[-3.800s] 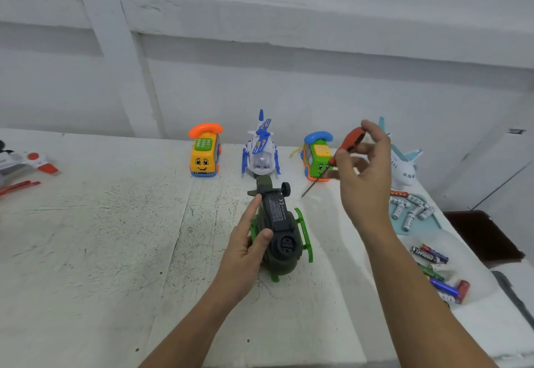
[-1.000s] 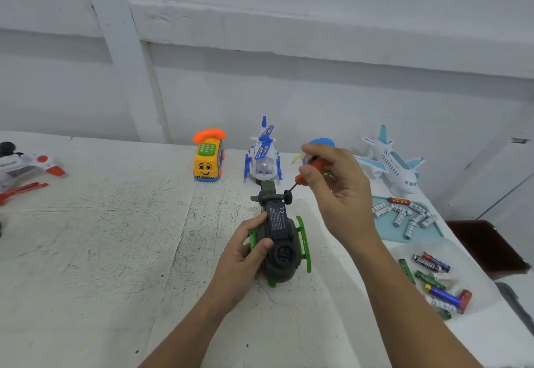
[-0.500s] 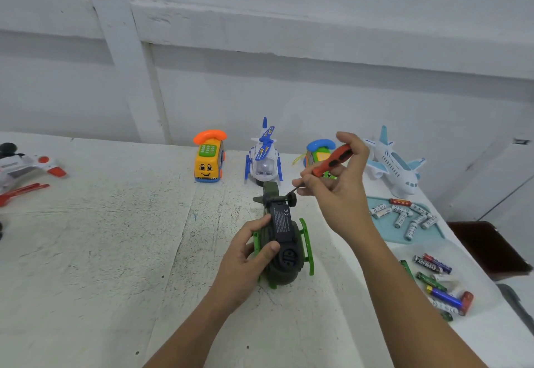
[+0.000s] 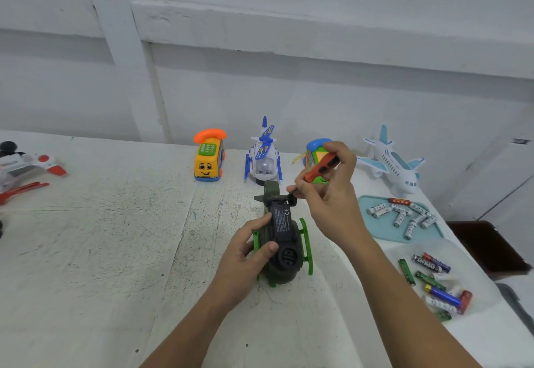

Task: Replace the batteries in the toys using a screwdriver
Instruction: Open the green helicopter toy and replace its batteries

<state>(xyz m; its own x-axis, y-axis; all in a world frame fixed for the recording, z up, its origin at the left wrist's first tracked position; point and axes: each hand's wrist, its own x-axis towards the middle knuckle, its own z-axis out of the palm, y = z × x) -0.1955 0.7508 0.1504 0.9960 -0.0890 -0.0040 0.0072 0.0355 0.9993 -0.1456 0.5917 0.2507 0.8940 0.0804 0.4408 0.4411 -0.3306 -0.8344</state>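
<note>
Dark green plastic toy helicopter lying upside down near the middle of a scuffed white bench, its black underside with a printed label facing up and its bright green skids sticking out at each side. The left hand grips the toy from its left side, fingers curled round the body and thumb pressed on the black underside. The right hand is raised just beyond the toy, its fingers pinching a red-handled screwdriver that slants down toward the far end of the black panel, beside a small black wheel. Whether the tip sits in a screw cannot be told.

Along the back of the bench stand a yellow toy phone car with an orange handset, a white and blue toy helicopter, a green toy phone car with a blue handset partly hidden behind the right hand, and a white and pale blue toy airplane. To the right, a pale blue tray holds silver-white batteries. Nearer the viewer lie loose mixed-colour batteries. A white and red toy sits at the far left edge.
</note>
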